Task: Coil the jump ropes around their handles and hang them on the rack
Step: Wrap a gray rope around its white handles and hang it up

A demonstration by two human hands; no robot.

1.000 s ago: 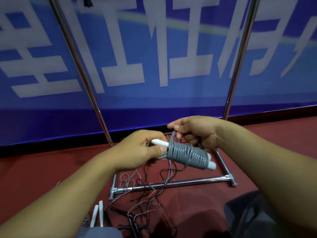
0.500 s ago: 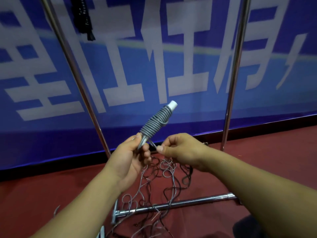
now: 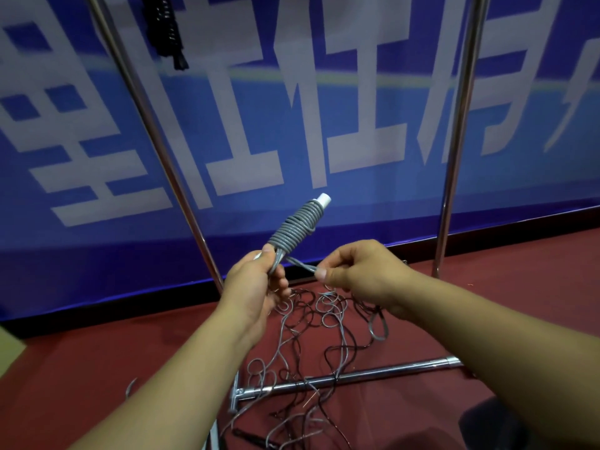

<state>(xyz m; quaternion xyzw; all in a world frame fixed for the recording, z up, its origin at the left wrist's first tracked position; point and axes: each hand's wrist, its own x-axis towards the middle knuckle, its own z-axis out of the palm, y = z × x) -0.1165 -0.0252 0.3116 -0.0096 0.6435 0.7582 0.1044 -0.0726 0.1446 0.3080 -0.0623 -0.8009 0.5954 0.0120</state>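
A grey jump rope is coiled tightly around its white handles, which point up and to the right. My left hand grips the lower end of this bundle. My right hand pinches a short loop of grey rope that sticks out from the bottom of the coil. The metal rack has two upright poles, one on the left and one on the right. A black coiled rope hangs at the top left.
A tangle of loose grey and black ropes lies on the red floor over the rack's base bar. A blue banner with white characters fills the background. A dark object sits at lower right.
The bundle went from lying level and low to standing tilted upward. My left hand shifted to its lower end, and my right hand moved off the coil to pinch the rope loop.
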